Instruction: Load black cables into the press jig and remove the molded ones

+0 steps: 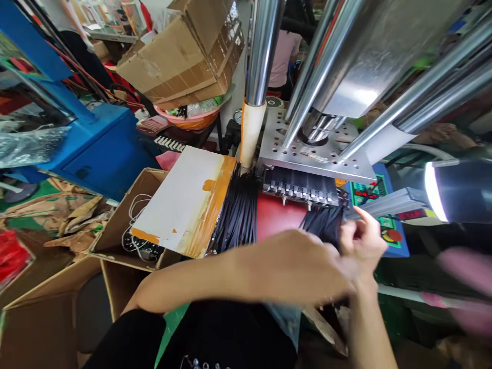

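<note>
the right hand (363,241) curls beside black cords (323,225) at three o'clock of the red pad (274,215); i cannot tell if it grips them. the blurred left hand (321,264) reaches across at five o'clock, its hold unclear. more black strands (238,212) lie at nine o'clock, beside a white board (172,197).

Left forearm (192,279) reaches across; left hand (307,261) blurred; right hand (361,248), fingers (368,220) bent.

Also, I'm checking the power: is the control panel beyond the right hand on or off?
On: the control panel shows glowing red lights.
</note>
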Motion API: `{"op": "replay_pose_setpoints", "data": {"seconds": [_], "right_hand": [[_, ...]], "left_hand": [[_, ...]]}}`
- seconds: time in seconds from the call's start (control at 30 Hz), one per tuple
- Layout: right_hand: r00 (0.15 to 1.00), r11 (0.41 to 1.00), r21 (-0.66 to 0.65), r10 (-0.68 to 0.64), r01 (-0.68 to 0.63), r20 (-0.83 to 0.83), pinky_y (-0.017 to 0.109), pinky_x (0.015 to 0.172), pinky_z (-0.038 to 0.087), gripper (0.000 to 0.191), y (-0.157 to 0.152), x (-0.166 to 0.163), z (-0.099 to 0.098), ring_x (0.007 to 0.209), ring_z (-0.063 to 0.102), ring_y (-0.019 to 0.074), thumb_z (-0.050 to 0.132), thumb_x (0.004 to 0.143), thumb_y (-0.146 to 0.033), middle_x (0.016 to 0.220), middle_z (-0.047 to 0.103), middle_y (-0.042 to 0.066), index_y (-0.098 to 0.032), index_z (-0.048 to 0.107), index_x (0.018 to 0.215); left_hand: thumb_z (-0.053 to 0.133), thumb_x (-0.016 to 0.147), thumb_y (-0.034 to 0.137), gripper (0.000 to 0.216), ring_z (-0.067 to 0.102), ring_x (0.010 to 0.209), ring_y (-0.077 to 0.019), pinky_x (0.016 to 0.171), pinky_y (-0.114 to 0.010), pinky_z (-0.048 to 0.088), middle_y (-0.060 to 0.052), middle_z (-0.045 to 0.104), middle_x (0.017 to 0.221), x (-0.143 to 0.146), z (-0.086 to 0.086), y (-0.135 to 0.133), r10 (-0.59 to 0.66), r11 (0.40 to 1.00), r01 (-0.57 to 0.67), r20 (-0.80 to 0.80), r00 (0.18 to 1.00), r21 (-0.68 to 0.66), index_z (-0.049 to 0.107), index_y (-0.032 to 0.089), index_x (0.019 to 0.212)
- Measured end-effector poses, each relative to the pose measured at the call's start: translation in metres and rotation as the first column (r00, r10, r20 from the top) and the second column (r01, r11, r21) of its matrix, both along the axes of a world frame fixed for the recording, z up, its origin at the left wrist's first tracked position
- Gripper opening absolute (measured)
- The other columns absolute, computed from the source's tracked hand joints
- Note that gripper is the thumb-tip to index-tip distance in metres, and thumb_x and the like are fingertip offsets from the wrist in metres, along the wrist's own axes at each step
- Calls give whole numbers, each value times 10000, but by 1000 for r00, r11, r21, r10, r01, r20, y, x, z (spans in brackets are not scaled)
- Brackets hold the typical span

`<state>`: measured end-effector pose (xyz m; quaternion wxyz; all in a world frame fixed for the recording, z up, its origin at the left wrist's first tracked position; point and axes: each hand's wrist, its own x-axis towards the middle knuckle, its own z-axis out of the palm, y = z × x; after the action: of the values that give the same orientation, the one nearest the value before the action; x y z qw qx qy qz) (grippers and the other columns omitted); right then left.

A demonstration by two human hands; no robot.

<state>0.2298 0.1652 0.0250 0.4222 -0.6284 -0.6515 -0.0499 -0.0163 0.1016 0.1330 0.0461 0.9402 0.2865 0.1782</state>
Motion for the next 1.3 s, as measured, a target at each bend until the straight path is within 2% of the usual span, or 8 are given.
{"op": "replay_pose_setpoints", "data": {"seconds": [0.1,0.2,0.3,0.43,0.7,0.93,1.13,1.3], "right_hand": [[991,993,19,-118,119,-69,412,654,535,552,-3,21,-20,606,631,256,528,964,-408,795,729,115,-94,768,1350],[968,978,12,-205,209,-148,446,594,530,536,-2,32,-41,526,575,271,555,929,-416,650,620,58,-127,795,1311],[952,968,5,-245,250,-186,466,553,511,534,1,35,-53,482,529,269,581,884,-428,594,545,23,-168,821,1283],[941,962,15,-262,271,-214,498,535,482,560,6,36,-56,459,515,269,639,830,-438,561,556,63,-137,857,1249],[960,978,-30,-209,207,-187,456,530,473,498,5,39,-58,466,509,257,612,864,-412,572,516,3,-156,837,1228],[980,987,-12,-158,158,-120,365,640,531,461,-3,33,-55,665,694,248,586,946,-447,871,779,137,-111,819,1157],[958,963,18,264,-268,108,303,669,529,411,17,-3,-7,628,641,172,552,1108,-453,811,742,65,-152,812,1213],[856,917,-124,399,-380,329,286,589,450,621,55,-20,26,606,607,161,401,1165,-616,724,621,18,-181,826,1290]], "left_hand": [[558,1149,313,356,687,702,-193,584,-325,410,-64,773,793,-36,-23,40,151,986,-151,-5,989,-76,735,187,866],[662,1089,285,381,687,656,-190,587,-302,343,-68,766,718,-71,-66,72,300,947,-300,-21,954,-114,706,173,728],[649,1083,285,420,693,626,-183,579,-303,322,-54,764,693,-91,-104,84,379,918,-376,6,925,-124,689,182,678],[595,1101,307,445,696,627,-177,585,-306,321,-46,765,690,-99,-128,86,453,886,-438,81,888,-153,690,195,681],[587,1091,340,450,637,599,-170,613,-301,341,-20,675,604,-109,-137,95,601,796,-559,195,775,-230,648,212,664],[575,1070,320,457,469,530,-135,602,-303,269,20,541,539,-119,-136,101,668,744,-602,273,693,-291,549,219,625],[571,1044,311,476,391,523,-129,610,-311,253,37,476,523,-119,-137,106,687,726,-608,298,663,-320,449,226,593],[573,1037,300,482,358,517,-123,603,-307,249,43,460,516,-119,-136,107,688,725,-605,314,654,-328,402,229,592]]}}
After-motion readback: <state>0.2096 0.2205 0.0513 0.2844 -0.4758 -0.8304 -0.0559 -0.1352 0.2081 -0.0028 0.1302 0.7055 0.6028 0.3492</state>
